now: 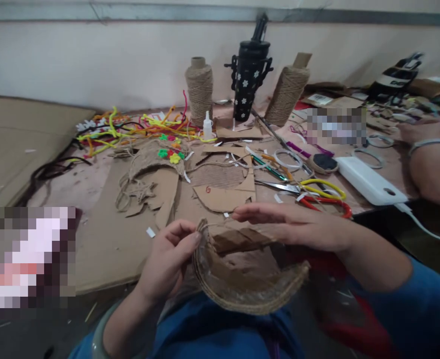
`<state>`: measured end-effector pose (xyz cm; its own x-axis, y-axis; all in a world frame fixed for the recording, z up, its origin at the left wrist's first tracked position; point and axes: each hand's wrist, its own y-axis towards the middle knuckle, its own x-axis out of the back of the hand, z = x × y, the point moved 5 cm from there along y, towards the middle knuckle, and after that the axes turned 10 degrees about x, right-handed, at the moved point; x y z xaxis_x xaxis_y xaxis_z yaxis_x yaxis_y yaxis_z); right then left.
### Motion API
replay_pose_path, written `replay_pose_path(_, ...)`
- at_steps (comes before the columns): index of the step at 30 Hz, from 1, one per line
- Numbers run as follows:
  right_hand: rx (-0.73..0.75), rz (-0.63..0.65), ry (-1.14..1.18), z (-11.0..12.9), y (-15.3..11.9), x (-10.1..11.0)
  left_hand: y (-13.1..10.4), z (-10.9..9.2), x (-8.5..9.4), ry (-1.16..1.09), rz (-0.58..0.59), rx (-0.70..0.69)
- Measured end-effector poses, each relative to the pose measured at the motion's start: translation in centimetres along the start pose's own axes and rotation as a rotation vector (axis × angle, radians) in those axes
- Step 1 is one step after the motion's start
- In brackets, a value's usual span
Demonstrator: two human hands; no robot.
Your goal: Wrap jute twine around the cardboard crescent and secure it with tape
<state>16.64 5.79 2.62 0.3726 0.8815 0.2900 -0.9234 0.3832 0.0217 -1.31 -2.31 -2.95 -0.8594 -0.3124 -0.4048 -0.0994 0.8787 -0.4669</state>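
Note:
A crescent-shaped cardboard piece with twine along its outer edge is in front of my body. My left hand pinches its left tip between thumb and fingers. My right hand is stretched out flat above the crescent's opening, fingers extended, with no object visible in it. A thin strand of twine runs from the pinched tip toward my right fingertips; whether they touch it I cannot tell. Behind lies a cut cardboard sheet. Scissors with yellow and red handles lie beyond my right hand.
Two twine spools flank a black flowered vase at the wall. A glue bottle, a twine-covered crescent with flowers, colourful pipe cleaners and a white power bank lie about. Another person's arm rests at right.

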Motion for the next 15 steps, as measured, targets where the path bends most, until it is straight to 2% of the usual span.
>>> replay_pose_path(4,-0.038,0.054,0.151,-1.5,0.5,-0.7,-0.3,0.2,0.3,0.027,0.026,0.006)
replay_pose_path(6,-0.074,0.056,0.132,-1.7,0.5,-1.0,-0.4,0.4,0.5,0.032,0.024,-0.003)
replay_pose_path(9,-0.109,-0.045,-0.168,-0.7,-1.0,-0.2,-0.6,0.7,0.9,0.076,0.016,-0.035)
replay_pose_path(11,-0.028,-0.195,-0.503,1.1,-3.0,0.6,-0.7,0.7,1.1,0.122,0.005,-0.072)
replay_pose_path(13,0.052,-0.307,-0.731,2.8,-5.0,0.0,-0.8,0.6,1.0,0.141,-0.017,-0.120)
replay_pose_path(15,0.002,-0.410,-0.838,3.4,-6.5,-1.5,-0.9,0.5,0.6,0.122,-0.028,-0.160)
